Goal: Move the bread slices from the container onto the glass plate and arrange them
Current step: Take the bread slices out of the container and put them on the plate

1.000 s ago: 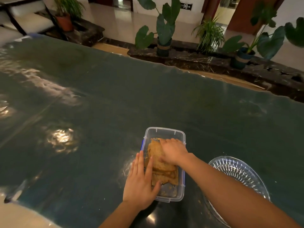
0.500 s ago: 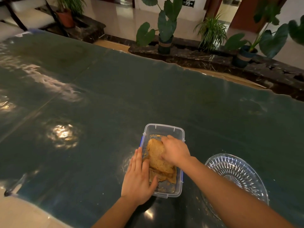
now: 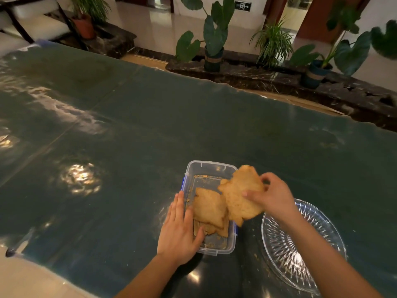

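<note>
A lobby of sorts, dim and warm, with a pale polished floor, potted plants (image 3: 212,39) along a dark stone ledge (image 3: 268,76), and an exit sign on the far wall. The table (image 3: 150,130) is broad and covered in glossy dark green sheeting that throws back the ceiling lights in rippled patches.

Near the person's edge sits a clear plastic container (image 3: 209,168) with crumbs on its floor. The left hand (image 3: 179,231) lies flat against its near-left rim, fingers together and thumb hooked over the edge; I'd say it is there to keep the light box from sliding while slices come out. That grip is a brace, not a clasp.

The right hand (image 3: 272,197) has its grip clamped on one bread slice (image 3: 239,195), pinched at the edge between thumb and fingers, held over the container's right wall and tilted toward the glass plate (image 3: 318,224). The plate stands just right of the box, bare, so the carry is short. More slices (image 3: 209,206) stay stacked inside.
</note>
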### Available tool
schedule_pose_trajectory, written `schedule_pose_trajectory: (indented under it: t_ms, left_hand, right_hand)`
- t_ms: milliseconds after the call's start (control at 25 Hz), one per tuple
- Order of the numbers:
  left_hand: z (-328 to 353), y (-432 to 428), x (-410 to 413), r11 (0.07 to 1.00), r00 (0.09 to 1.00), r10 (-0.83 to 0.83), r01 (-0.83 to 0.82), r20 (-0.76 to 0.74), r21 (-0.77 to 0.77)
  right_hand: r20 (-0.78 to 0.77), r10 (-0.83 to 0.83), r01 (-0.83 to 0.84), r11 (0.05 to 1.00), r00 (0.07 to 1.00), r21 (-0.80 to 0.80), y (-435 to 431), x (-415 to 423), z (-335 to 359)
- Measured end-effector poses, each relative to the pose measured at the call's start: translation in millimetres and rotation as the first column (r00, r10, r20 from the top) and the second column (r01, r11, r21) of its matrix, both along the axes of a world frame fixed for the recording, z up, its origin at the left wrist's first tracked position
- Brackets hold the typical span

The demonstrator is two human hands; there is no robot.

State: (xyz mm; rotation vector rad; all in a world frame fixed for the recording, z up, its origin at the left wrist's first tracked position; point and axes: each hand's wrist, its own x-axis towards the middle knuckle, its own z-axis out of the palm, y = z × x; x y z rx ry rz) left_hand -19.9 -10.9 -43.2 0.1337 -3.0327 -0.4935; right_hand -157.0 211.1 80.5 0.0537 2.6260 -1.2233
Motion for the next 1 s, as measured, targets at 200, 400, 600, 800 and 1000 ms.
schedule_pose_trajectory:
  t_ms: [200, 400, 600, 800, 1000]
  left_hand:
    - [3, -1, -1, 1.0, 1.0, -0.002, 0.002, 0.023, -0.004]
    - [6, -1, 0, 1.0, 0.999, -0.009, 0.009, 0.034, 0.007]
    - [8, 0, -1, 1.0, 0.999, -0.014, 0.015, 0.046, -0.005]
    - [9, 0, -1, 1.0, 0.999, -0.013, 0.014, 0.051, -0.02]
    - [9, 0, -1, 1.0, 0.999, -0.016, 0.017, 0.048, -0.024]
  right_hand:
    - [0.133, -0.244, 0.269, 0.938, 0.961, -0.217, 105, 22, -1]
    - [0.355, -0.24, 0.297, 0.948, 0.904, -0.114, 174, 37, -39]
    - [0.257, -0.155, 0.109, 0.977, 0.954, 0.186, 178, 39, -69]
    - [0.091, -0.141, 0.085, 0.886, 0.986, 0.455, 165, 41, -69]
    - [-0.127, 0.008, 0.037, 0.938, 0.992, 0.345, 105, 34, -41]
